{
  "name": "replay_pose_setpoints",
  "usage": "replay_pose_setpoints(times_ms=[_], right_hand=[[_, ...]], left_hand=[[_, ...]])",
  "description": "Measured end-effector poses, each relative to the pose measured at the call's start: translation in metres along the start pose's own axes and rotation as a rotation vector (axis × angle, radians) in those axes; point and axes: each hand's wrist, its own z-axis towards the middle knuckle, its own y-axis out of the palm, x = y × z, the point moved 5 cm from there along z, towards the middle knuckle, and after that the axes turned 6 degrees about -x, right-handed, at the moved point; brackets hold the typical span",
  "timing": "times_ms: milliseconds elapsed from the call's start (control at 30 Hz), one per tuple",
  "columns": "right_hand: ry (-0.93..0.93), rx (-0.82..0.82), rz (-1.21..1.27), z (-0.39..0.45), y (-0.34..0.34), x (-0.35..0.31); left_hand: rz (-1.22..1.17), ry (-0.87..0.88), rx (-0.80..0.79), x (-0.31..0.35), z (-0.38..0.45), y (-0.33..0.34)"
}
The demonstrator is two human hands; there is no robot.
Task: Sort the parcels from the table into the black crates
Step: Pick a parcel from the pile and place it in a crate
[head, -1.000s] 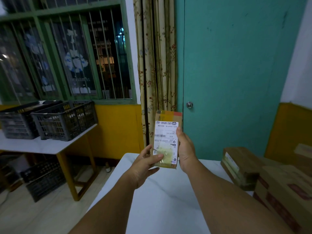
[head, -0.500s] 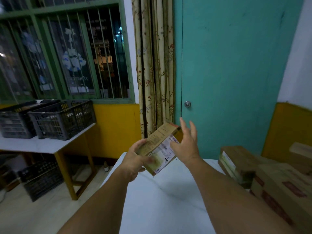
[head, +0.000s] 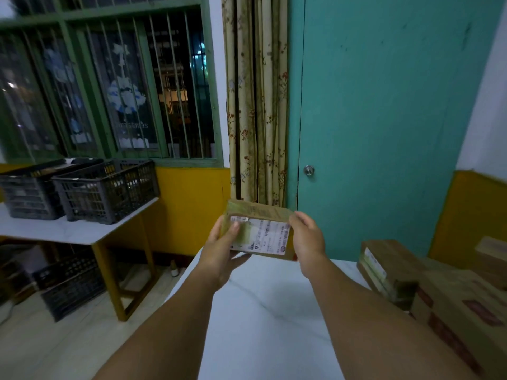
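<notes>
A small brown cardboard parcel [head: 260, 231] with a white shipping label facing me is held in the air above the far edge of the white table [head: 271, 319]. My left hand [head: 222, 250] grips its left end, thumb on the label. My right hand [head: 308, 242] holds its right end. The parcel lies lengthwise, horizontal. Two black crates [head: 107, 192] [head: 27, 193] stand side by side on a second white table at the left, well apart from my hands.
More cardboard parcels [head: 389, 267] [head: 463, 319] are stacked on the right side of the table. Another black crate [head: 68, 283] sits on the floor under the left table [head: 76, 231]. A teal door [head: 384, 119], a curtain and a barred window lie ahead.
The parcel was turned from upright, through a tilt, to horizontal. My left hand took hold of its left end and my right hand shifted to its right end.
</notes>
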Motion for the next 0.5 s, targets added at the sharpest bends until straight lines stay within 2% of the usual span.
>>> replay_pose_setpoints(times_ms=[67, 200, 333, 400, 500], right_hand=[[0.058, -0.027, -0.032, -0.002, 0.002, 0.006], [-0.024, 0.035, -0.496, -0.008, -0.003, 0.005], [-0.133, 0.006, -0.571, -0.011, 0.011, 0.006], [-0.132, -0.032, -0.471, -0.013, 0.017, 0.007], [-0.074, -0.063, -0.106, -0.016, 0.022, 0.007]], left_hand=[[-0.056, 0.044, 0.025, 0.002, 0.004, -0.001], [-0.071, 0.048, 0.152, 0.004, 0.004, 0.005], [0.094, 0.046, 0.114, 0.009, 0.004, 0.016], [0.138, 0.041, 0.079, 0.01, 0.002, 0.02], [0.163, 0.036, 0.023, 0.008, 0.001, 0.024]])
